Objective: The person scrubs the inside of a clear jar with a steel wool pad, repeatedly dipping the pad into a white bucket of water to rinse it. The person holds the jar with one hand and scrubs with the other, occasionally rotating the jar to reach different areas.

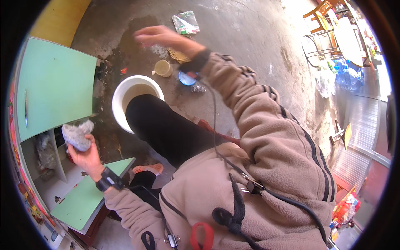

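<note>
The left hand (86, 155) has its fingers and thumb curled around a grey wad (77, 136), clasping it from below, its upper part bulging out above the fingertips. The wad is beside the lower edge of the green door (58, 87), in front of the open cabinet (58, 181), to the left of the white bucket (118, 104). The right hand (164, 38) is empty as far as its blur shows, its fingers stretched out rather than closed. On the floor, the packet (186, 22) bears green markings too small to make out. The left forearm reaches out to the left, a black device (111, 179) strapped at the wrist; the right arm stretches forward, bent so that its hand points left, over the floor beyond the tub (163, 68).
</note>
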### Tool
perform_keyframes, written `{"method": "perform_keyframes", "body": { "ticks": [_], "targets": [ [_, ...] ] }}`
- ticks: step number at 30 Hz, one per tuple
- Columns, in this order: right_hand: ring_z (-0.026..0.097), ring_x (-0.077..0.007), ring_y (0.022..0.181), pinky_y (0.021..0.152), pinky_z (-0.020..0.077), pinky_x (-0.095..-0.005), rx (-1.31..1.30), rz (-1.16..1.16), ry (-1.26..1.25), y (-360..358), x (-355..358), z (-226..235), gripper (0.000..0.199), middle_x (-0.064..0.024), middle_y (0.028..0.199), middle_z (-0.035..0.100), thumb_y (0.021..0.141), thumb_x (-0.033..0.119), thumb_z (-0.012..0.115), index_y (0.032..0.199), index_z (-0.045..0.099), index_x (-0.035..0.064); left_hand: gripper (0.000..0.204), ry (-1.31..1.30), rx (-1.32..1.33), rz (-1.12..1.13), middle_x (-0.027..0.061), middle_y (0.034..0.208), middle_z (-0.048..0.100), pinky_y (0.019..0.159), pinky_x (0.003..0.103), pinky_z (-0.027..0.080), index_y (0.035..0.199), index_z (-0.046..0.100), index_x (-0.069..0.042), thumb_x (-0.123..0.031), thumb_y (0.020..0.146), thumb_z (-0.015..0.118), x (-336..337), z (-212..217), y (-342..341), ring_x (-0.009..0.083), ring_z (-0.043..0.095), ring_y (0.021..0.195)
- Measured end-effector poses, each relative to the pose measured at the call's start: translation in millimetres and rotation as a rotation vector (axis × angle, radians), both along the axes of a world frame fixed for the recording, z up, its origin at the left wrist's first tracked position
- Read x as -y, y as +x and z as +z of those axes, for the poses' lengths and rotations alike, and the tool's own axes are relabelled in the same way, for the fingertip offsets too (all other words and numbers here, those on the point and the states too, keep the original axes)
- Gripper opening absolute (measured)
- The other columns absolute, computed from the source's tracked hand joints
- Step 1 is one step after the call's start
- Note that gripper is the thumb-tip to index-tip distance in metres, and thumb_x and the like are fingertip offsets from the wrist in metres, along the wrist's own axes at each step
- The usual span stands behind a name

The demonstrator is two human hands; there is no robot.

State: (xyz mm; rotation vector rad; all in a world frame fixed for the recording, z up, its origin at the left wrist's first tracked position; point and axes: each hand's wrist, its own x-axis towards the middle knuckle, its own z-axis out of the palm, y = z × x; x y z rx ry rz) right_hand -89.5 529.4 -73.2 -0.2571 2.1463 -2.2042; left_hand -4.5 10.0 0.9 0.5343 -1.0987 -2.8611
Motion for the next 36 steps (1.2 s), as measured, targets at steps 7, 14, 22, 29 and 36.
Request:
{"method": "perform_keyframes", "body": {
  "ticks": [7,14,22,29,36],
  "targets": [
    [0.079,-0.0199,0.092,0.082,0.0631,-0.0353,0.767,-0.452,0.480,141.5,-173.1,-202.5,0.051,-0.0103,0.109,0.083,0.099,0.043,0.082,0.131,0.079,0.0031,0.038,-0.082,0.195,0.027,0.0078,0.150,0.067,0.101,0.052,0.055,0.144,0.067,-0.010,-0.026,0.110,0.070,22.1,-40.2,72.8,0.0263,0.062,0.129],
    [0.081,-0.0220,0.091,0.081,0.0653,-0.0370,0.865,-0.380,0.430,171.1,-130.1,-302.8,0.068,-0.0141,0.111,0.083,0.096,0.040,0.087,0.146,0.068,-0.0022,0.039,-0.121,0.327,0.056,0.0086,0.147,0.067,0.099,0.051,0.055,0.145,0.065,-0.009,-0.029,0.111,0.068,7.8,-79.8,91.1,0.0262,0.062,0.128],
    [0.081,-0.0243,0.082,0.072,0.0650,-0.0396,1.028,-0.460,0.456,118.0,-54.7,-351.3,0.054,-0.0151,0.101,0.082,0.097,0.036,0.079,0.135,0.070,-0.0023,0.042,-0.122,0.295,0.038,0.0084,0.151,0.065,0.101,0.051,0.054,0.149,0.063,-0.011,-0.029,0.111,0.068,22.3,-90.2,99.5,0.0263,0.060,0.134],
    [0.083,-0.0301,0.077,0.067,0.0665,-0.0420,0.972,-0.432,0.535,113.1,-40.9,-372.6,0.026,-0.0184,0.095,0.082,0.101,0.011,0.060,0.116,0.076,-0.0017,0.038,-0.079,0.300,0.069,0.0080,0.147,0.068,0.103,0.052,0.052,0.146,0.065,-0.011,-0.025,0.111,0.068,38.8,-93.0,111.9,0.0245,0.062,0.131],
    [0.080,-0.0269,0.070,0.064,0.0647,-0.0400,0.955,-0.405,0.731,121.1,-55.6,-374.5,0.025,-0.0151,0.089,0.081,0.101,0.006,0.056,0.112,0.078,-0.0012,0.043,-0.132,0.352,0.168,0.0088,0.152,0.066,0.103,0.055,0.054,0.151,0.062,-0.011,-0.026,0.111,0.067,55.0,-85.1,121.3,0.0284,0.061,0.136]
  ]
}}
